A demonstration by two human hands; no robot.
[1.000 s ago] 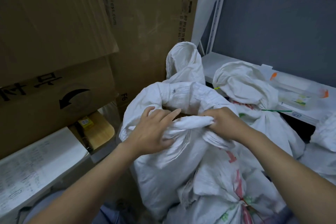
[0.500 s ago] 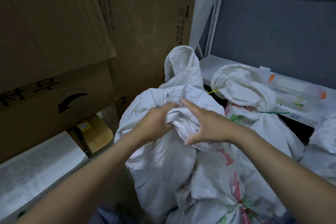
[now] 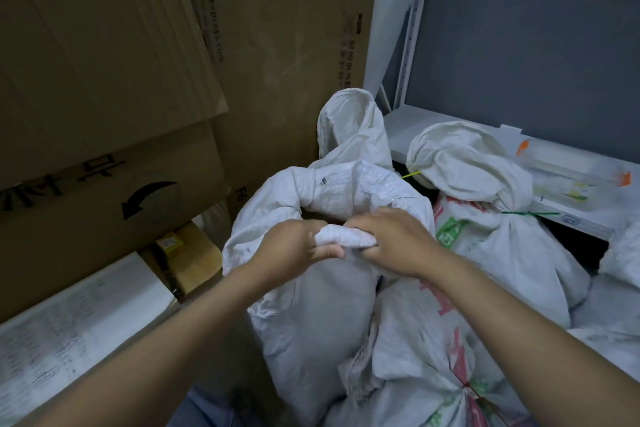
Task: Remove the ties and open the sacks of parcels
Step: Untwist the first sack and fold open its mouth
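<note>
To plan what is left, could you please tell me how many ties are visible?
3: a green tie on the right-hand sack, a yellow tie poking out behind the open sack, and a reddish tie on the nearest sack. Others may be hidden.

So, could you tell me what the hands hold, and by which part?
Left hand and right hand grip the white sack by its bunched near rim.

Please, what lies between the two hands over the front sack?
In the head view, a bunched fold of the white sack fills the gap between the left hand and the right hand; both grip it.
</note>
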